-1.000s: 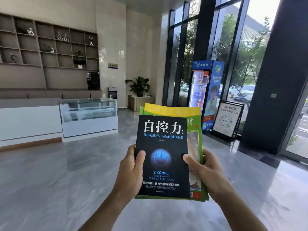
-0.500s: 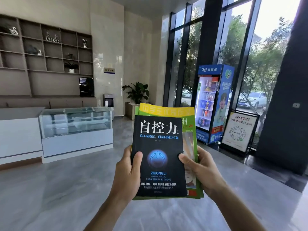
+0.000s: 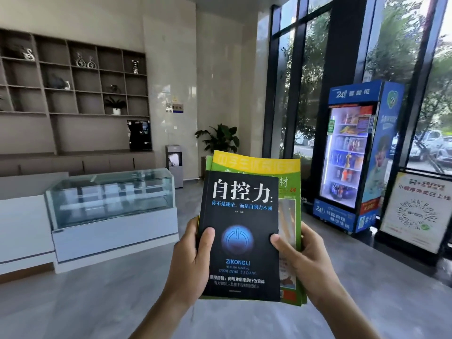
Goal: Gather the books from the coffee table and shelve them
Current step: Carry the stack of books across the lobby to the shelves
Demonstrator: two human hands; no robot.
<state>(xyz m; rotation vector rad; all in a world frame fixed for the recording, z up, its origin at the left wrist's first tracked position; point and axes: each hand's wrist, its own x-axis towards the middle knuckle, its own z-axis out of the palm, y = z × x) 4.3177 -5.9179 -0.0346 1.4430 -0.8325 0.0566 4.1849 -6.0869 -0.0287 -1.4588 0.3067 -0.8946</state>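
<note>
I hold a stack of books upright in front of me with both hands. A black book (image 3: 241,231) with white Chinese title and a blue power symbol faces me on top. Behind it are larger green and yellow books (image 3: 288,192), sticking out above and to the right. My left hand (image 3: 189,263) grips the stack's left edge, thumb on the black cover. My right hand (image 3: 303,263) grips the right edge, thumb on the black cover too. A wall shelf unit (image 3: 73,84) with open cubbies and small ornaments stands far off at the left.
A glass display counter (image 3: 110,199) and a white counter (image 3: 22,228) stand at the left. A blue vending fridge (image 3: 352,155) and a standing sign (image 3: 415,214) line the window wall at right. A potted plant (image 3: 220,140) and a water dispenser (image 3: 175,167) stand at the back. Grey polished floor lies ahead.
The view has swung to the right and drawn nearer: the counter and shelves slid left, the vending fridge looms larger. Both hands keep the same grip on the books.
</note>
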